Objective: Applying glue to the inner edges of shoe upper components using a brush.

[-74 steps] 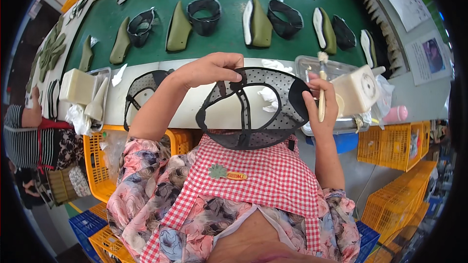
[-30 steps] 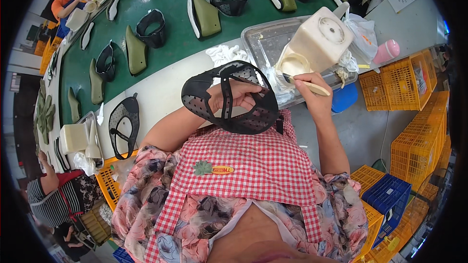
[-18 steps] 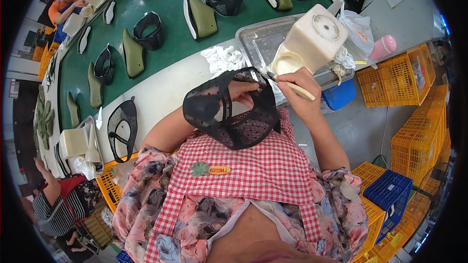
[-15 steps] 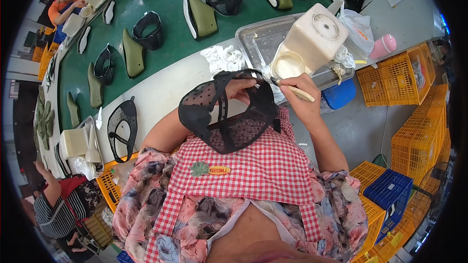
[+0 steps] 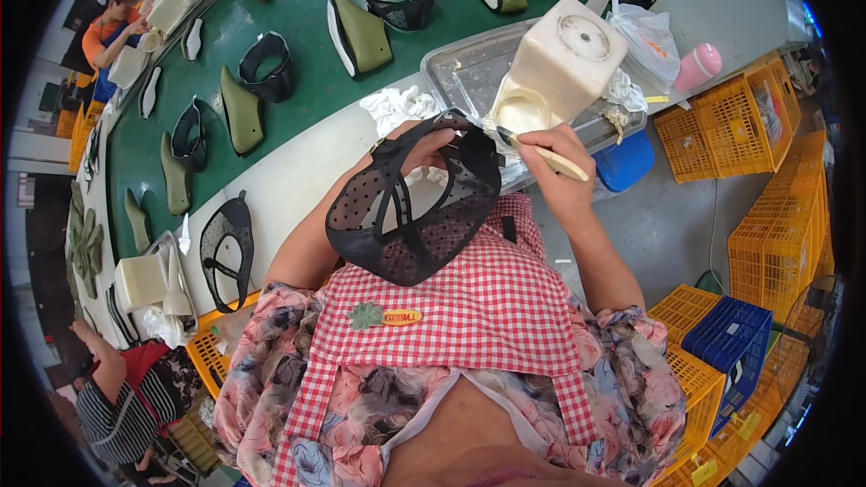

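Note:
My left hand (image 5: 428,151) is closed on a black dotted-mesh shoe upper (image 5: 417,248), held up in front of my apron with its openings showing. Between the fingers of my right hand (image 5: 566,194) is a brush (image 5: 564,164) with a pale handle. Its dark tip points left, close to the upper's far edge; whether the two touch, I cannot tell. Just beyond the tip lies the open mouth of an off-white plastic jug (image 5: 577,50), with whitish stuff inside. The jug rests on its side in a grey tray (image 5: 469,72). A second black upper (image 5: 209,239) lies to my left.
On the green conveyor (image 5: 307,117) stand several olive shoe lasts (image 5: 361,36) and black uppers (image 5: 266,68). White crumpled cloth (image 5: 397,110) lies before the tray. Yellow crates (image 5: 722,135) and a blue crate (image 5: 726,347) are at the right. Other people sit at the left.
The upper has turned a little in my left hand, which shows more of its inside. My right hand keeps the brush beside the jug's mouth. The rest of the view has shifted slightly left.

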Available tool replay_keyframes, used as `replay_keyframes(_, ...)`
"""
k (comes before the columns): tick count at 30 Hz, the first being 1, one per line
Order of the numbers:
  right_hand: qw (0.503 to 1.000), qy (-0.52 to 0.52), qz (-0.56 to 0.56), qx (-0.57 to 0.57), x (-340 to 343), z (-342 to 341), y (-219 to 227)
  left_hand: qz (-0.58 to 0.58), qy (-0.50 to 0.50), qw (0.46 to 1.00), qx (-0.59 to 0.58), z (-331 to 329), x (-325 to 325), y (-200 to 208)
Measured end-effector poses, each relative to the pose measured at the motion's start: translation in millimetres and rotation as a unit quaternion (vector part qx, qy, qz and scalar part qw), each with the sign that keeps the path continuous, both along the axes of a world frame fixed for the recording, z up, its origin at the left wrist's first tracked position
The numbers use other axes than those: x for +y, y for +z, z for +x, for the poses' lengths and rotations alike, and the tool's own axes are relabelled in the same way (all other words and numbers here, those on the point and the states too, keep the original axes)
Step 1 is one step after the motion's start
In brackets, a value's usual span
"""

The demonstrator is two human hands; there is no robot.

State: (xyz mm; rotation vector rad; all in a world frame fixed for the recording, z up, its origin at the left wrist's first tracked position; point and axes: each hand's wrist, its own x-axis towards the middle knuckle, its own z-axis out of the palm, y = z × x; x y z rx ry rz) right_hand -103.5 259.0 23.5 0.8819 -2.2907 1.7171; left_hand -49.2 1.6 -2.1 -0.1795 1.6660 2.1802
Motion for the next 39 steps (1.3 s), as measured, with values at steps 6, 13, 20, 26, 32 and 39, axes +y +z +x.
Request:
replay_keyframes(6,1.0,-0.024,0.013,0.002,7.2,0.8,-20.9,0.061,0.037,0.996,0.059,-4.6,-11.3,-26.8)
replay_keyframes(13,0.997,-0.066,0.026,-0.04,20.3,2.4,-16.7,0.086,0.031,0.992,0.083,-11.8,-12.9,-37.2)
replay_keyframes(20,0.996,-0.06,0.025,-0.063,17.8,-1.4,-34.0,0.017,0.044,0.994,0.098,-14.2,-3.0,-28.1)
replay_keyframes(26,0.995,-0.069,0.012,-0.075,23.3,4.0,-30.5,0.007,0.078,0.989,0.125,-9.8,-16.8,-22.1)
replay_keyframes(32,0.994,-0.069,-0.032,-0.078,12.3,5.0,-15.7,-0.033,0.078,0.989,0.124,-7.9,-9.7,-18.1)
replay_keyframes(39,0.993,0.0,-0.003,-0.116,17.5,9.0,-24.9,-0.143,0.093,0.975,0.144,-6.9,-13.6,-1.6)
